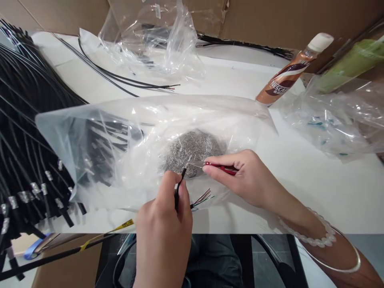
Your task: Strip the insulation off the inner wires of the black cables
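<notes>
My left hand [165,216] is closed, pinching a black cable [179,190] between thumb and fingers. The cable's bared silvery end points up and away from me. From the right, my right hand [240,176] grips what look like red-handled thread snips [220,166], whose pointed metal tip meets or nearly meets that bared end. Behind the tip, a heap of fine silvery wire scraps [195,150] rests in or on a clear plastic bag [144,160]. Thin coloured wires [204,199] fan out of a black cable end just right of my left hand; where that cable leads is hidden.
A thick pile of black cables [27,120] with silvery bands fills the left side. Several loose cables [120,78] and another clear bag [168,44] lie behind. A Nescafé bottle [282,82] stands back right, near crumpled plastic [336,120]. The table edge [228,233] is close to me.
</notes>
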Demonstrator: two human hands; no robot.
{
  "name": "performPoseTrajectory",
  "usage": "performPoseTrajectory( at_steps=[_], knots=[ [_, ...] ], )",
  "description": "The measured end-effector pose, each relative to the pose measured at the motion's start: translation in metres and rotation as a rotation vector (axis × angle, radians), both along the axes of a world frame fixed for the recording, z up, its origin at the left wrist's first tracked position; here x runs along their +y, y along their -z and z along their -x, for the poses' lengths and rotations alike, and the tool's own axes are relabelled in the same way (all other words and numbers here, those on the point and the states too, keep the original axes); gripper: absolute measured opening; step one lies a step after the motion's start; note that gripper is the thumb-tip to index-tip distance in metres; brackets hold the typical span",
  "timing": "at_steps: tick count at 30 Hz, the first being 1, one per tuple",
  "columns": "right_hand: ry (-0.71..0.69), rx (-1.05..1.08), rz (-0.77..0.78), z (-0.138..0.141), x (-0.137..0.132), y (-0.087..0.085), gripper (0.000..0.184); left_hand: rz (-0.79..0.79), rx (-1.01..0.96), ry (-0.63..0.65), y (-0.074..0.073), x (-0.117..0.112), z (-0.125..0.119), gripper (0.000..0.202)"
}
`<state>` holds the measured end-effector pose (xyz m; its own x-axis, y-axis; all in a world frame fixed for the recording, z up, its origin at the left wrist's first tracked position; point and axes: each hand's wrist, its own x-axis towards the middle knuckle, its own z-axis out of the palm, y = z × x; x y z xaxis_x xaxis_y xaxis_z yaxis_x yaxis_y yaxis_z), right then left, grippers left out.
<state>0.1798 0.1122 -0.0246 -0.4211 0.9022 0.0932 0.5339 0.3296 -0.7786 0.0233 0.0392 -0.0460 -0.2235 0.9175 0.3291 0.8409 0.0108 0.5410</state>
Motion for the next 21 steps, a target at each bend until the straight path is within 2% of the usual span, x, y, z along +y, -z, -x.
performPoseTrajectory(
  at_steps=[10,13,17,21],
  knots=[
    [0.017,0.023,0.045,-0.006,-0.004,-0.006,0.026,-0.040,-0.053,0.004,-0.002,-0.003,0.001,0.003],
    [0.033,0.075,-0.041,-0.004,-0.005,-0.005,0.025,0.047,-0.315,0.033,-0.009,-0.003,0.000,0.007],
    [-0.006,0.151,-0.266,-0.002,-0.008,-0.003,0.023,0.168,-0.770,0.006,-0.019,-0.003,-0.004,0.019],
    [-0.052,0.114,-0.399,-0.003,-0.012,-0.003,0.021,0.170,-0.892,-0.099,-0.023,-0.007,-0.008,0.022]
  ],
)
